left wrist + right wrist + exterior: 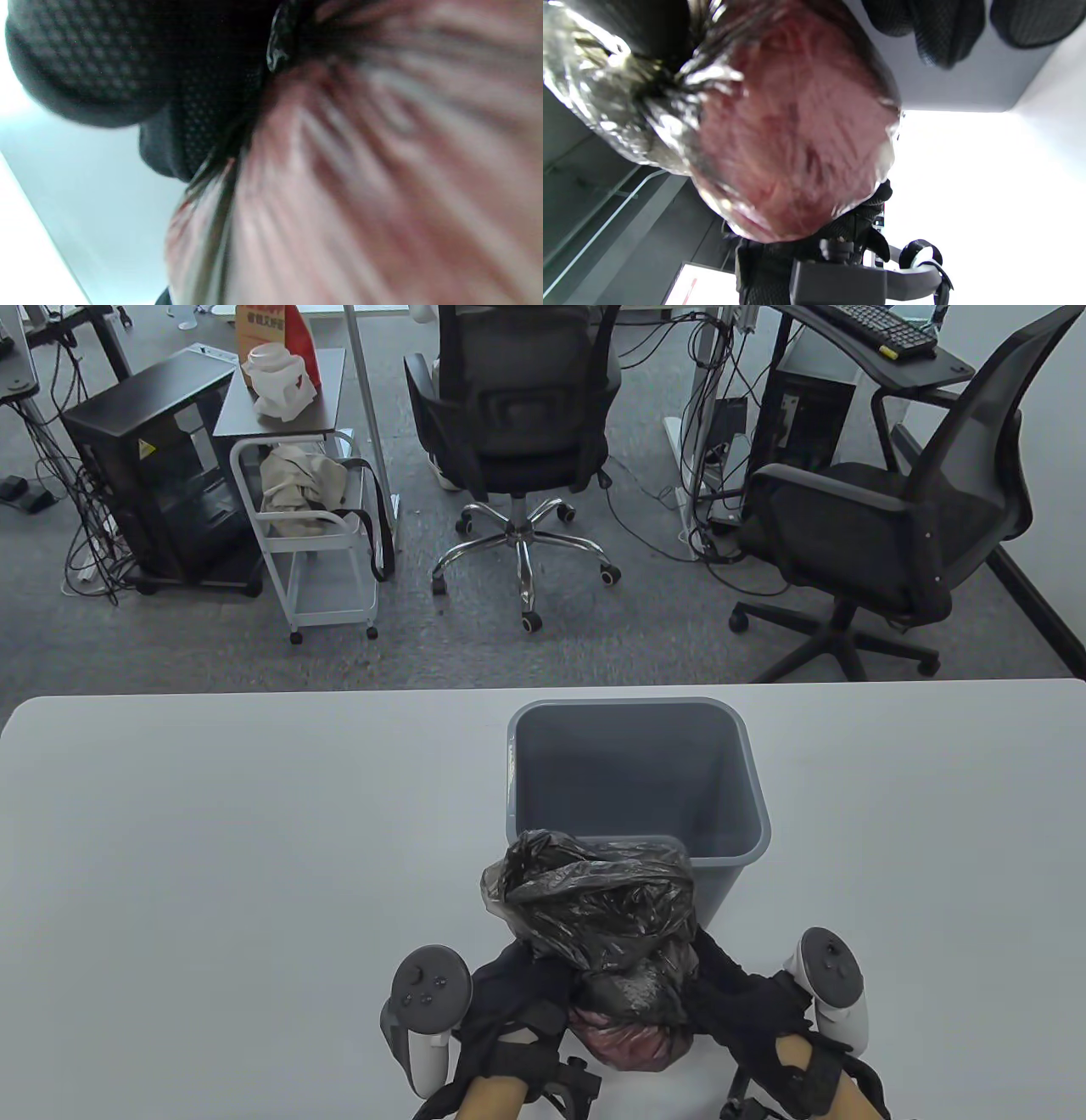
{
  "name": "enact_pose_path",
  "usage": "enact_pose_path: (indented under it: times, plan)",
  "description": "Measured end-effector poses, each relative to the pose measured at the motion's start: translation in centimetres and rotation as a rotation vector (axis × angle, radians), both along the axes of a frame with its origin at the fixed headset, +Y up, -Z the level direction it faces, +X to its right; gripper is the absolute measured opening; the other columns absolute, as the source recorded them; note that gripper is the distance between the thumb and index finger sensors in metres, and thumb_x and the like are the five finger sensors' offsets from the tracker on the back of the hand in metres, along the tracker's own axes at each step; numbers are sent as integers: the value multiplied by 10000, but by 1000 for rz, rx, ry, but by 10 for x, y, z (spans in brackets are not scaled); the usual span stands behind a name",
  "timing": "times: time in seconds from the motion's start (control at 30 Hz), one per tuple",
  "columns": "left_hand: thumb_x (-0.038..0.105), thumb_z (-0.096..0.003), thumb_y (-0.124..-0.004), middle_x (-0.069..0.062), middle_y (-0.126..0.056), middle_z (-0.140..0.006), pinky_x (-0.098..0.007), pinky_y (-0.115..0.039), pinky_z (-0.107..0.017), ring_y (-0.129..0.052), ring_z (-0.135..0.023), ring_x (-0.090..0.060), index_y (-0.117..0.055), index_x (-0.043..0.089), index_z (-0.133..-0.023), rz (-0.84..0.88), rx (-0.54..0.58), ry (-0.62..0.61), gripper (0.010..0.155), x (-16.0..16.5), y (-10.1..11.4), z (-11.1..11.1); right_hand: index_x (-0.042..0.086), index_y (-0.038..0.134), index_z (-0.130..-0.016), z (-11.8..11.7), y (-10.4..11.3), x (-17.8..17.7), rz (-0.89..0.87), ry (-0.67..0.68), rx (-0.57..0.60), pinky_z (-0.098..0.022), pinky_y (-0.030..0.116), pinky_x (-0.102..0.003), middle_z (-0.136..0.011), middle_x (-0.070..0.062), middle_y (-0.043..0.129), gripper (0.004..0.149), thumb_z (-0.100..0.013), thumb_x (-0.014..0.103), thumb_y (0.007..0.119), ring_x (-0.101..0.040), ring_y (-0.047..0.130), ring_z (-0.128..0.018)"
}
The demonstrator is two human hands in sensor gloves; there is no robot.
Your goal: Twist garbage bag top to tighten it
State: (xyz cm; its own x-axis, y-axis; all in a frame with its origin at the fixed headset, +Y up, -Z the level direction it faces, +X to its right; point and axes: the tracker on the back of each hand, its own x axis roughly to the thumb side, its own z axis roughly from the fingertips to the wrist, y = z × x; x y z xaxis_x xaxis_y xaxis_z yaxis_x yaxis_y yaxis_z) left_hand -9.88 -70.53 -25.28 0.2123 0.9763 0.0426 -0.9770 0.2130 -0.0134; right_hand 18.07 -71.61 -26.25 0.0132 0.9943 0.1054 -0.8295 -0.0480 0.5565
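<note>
The left hand (517,1010) and the right hand (747,1005) press against opposite sides of the garbage bag (607,933) at its gathered neck, gloved fingers (127,63) against the plastic; whether they wrap fully around it cannot be told. Above the hands the black bag top stands crumpled and bunched. Below them the stretched film shows reddish contents. The bag sits near the table's (212,857) near edge, right of the middle, touching the front of a grey bin (730,780) that stands upright behind it.
</note>
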Motion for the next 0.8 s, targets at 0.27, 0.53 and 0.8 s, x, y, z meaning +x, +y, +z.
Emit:
enact_pose_path:
  times: [0.27, 0.53, 0.8]
  plan:
    - [634, -520, -653, -63, -755, -1028, -517, -821, -468, -861, -807, -342, -802, 322, -998, 119, 37, -176, 590, 6, -2, -3, -31, 318, -973, -11, -13, 7, -79, -135, -101, -324, 869, -552, -868, -337, 645, 863, -459, 532, 721, -452, 995, -491]
    - [552, -507, -710, -81, -985, -777, -368, -942, -154, -1109, -365, -220, -869, 254, -938, 24, 39, -35, 548, 1, -4, -3, -12, 306, -989, 2, -20, 15, -35, -173, -127, -357, 829, -579, -883, -333, 627, 851, -487, 578, 659, -464, 958, -544]
    - [560, -510, -706, -70, -994, -757, -339, -945, -121, -1115, -320, -185, -867, 254, -936, 50, 5, 8, 549, 1, -8, 1, 98, 70, -999, 12, -2, 2, 46, 20, 83, -531, 500, -770, -1008, -302, 175, 1074, -423, 671, 772, -620, 467, -863]
